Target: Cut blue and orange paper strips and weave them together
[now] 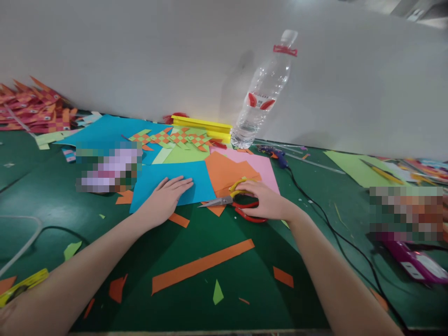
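My left hand (pixel 164 198) lies flat, fingers stretched out, on a sheet of blue paper (pixel 171 170). Scissors (pixel 221 201) with one yellow and one red handle are in my right hand (pixel 269 199), its fingers at the handle loops. The blades point left and look nearly closed, with no paper clearly between them. Pieces of orange paper (pixel 224 170) lie just behind the scissors, on top of pink paper (pixel 264 164). A long orange paper strip (pixel 203 266) rests in front of both hands, among small scraps.
Woven green and orange paper pieces (pixel 171 139) lie behind the blue sheet. A water bottle (pixel 261 98) leans near the wall. To the right are a glue gun (pixel 278 156) with a black cord and a purple device (pixel 413 261). Red-orange woven pieces (pixel 38 109) are heaped at far left.
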### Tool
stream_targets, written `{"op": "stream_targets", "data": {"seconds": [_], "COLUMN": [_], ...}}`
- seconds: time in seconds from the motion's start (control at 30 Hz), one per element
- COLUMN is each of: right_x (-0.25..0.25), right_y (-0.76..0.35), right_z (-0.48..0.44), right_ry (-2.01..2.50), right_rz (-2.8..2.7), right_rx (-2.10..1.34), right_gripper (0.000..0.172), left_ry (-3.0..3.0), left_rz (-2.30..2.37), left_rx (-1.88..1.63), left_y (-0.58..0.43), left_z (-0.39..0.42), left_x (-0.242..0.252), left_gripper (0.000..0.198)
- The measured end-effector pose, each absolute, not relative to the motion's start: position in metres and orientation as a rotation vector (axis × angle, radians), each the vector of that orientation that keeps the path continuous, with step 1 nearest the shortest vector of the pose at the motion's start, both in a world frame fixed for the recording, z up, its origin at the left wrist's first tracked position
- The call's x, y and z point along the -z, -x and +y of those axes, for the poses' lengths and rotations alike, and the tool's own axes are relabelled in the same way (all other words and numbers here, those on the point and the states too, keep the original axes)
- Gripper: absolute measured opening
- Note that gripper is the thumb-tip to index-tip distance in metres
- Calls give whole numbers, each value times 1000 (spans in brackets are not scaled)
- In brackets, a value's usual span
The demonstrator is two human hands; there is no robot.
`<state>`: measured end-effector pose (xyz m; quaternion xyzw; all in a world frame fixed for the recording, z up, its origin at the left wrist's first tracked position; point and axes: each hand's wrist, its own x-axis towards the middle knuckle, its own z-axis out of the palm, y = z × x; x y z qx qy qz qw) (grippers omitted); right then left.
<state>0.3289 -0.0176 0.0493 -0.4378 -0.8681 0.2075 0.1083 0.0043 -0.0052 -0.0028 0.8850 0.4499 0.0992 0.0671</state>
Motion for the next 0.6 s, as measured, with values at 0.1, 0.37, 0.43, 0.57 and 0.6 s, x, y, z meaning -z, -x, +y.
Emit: {"op": "stream_targets", "data": {"seconds": [0.1, 0.37, 0.43, 0.57, 0.6], "right_x": [-50, -54, -54, -54, -54], "right_y": [-321, -321, -320, -309, -306], "right_z": [-21, -22, -23, -28, -30], "right_ry": [1276, 1237, 1240, 1247, 1249], "right_rz": [-2584, -2614, -2596, -2570, -2574], "right_rx": [-568, -565, -568, -568, -564], "right_gripper": [41, 41, 40, 39, 38], "left_ry": [-2660, -2633, -2625, -2611, -2612], "left_rz": [1361, 1360, 1366, 1369, 1365], "left_rx": [-316, -338, -349, -369, -375], "left_y": [-4, -3, -3, -3, -2], "left_z": [-6, -4, -3, -3, -3], "left_x": [2, 6, 7, 8, 8], "left_gripper": [58, 57, 55, 56, 57]}}
